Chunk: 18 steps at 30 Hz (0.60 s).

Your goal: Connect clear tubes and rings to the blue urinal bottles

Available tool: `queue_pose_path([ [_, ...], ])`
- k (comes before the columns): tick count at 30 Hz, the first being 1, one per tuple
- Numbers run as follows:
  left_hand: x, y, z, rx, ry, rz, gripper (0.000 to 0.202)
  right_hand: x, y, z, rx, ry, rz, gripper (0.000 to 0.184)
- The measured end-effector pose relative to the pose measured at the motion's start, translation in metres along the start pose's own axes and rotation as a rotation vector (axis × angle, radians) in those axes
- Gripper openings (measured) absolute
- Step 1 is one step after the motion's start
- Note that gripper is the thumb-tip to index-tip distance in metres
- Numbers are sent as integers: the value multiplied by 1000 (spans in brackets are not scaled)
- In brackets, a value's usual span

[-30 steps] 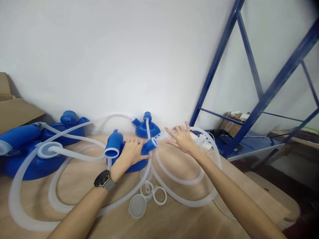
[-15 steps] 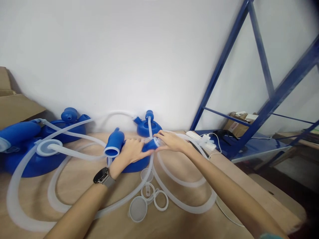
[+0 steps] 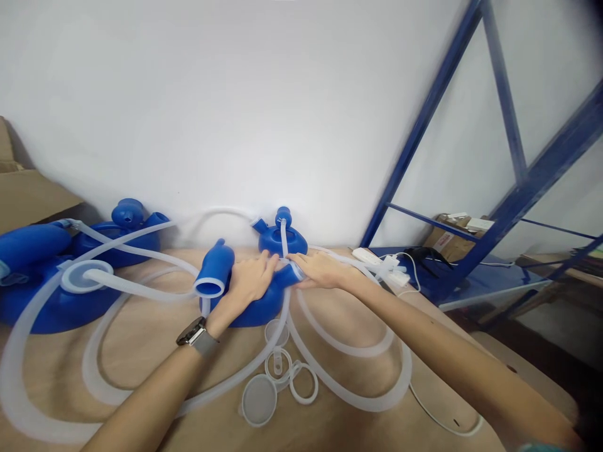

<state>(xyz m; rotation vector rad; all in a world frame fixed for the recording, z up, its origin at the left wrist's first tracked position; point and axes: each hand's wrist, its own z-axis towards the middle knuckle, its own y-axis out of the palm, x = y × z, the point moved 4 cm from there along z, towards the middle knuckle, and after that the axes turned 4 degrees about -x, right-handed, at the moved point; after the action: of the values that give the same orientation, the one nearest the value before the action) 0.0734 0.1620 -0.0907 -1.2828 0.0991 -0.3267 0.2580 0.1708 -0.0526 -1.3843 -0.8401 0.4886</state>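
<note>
A blue plastic bottle (image 3: 257, 311) lies on the table before me, its wide open neck (image 3: 215, 267) with a pale rim facing me on the left. My left hand (image 3: 252, 276) is closed over the top of this bottle, a watch on its wrist; part of the grip is hidden. At the bottle's angled spout (image 3: 286, 276), my right hand (image 3: 323, 270) closes around a clear cap (image 3: 298, 271) at the mouth. The right fingertips partly cover the cap, so how far it sits on the spout cannot be seen.
Translucent hoses (image 3: 377, 402) loop across the brown tabletop. Clear round caps (image 3: 259, 400) and a white ring (image 3: 304, 383) lie near me. More blue bottles (image 3: 282, 242) stand by the wall and at left. A power strip (image 3: 370, 256) and blue metal frame (image 3: 424, 125) are at right.
My left thumb has come off the spout, and the left fingers now lie further over the bottle. My right hand stays at the spout's mouth, its fingers slightly lower. The view has shifted slightly.
</note>
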Motion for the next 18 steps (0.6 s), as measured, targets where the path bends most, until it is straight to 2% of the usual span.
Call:
queue_pose_path([
  [6,0,1,0,-8,7,-13,46,-2,7,0,4,69,76,91],
  [11,-1,-1,1,-32,3,-35,50,-3,16,-3,51,113,157,85],
  [18,2,-6,3,-71,-6,-45,50,-6,17,-5,-5,129,246,79],
])
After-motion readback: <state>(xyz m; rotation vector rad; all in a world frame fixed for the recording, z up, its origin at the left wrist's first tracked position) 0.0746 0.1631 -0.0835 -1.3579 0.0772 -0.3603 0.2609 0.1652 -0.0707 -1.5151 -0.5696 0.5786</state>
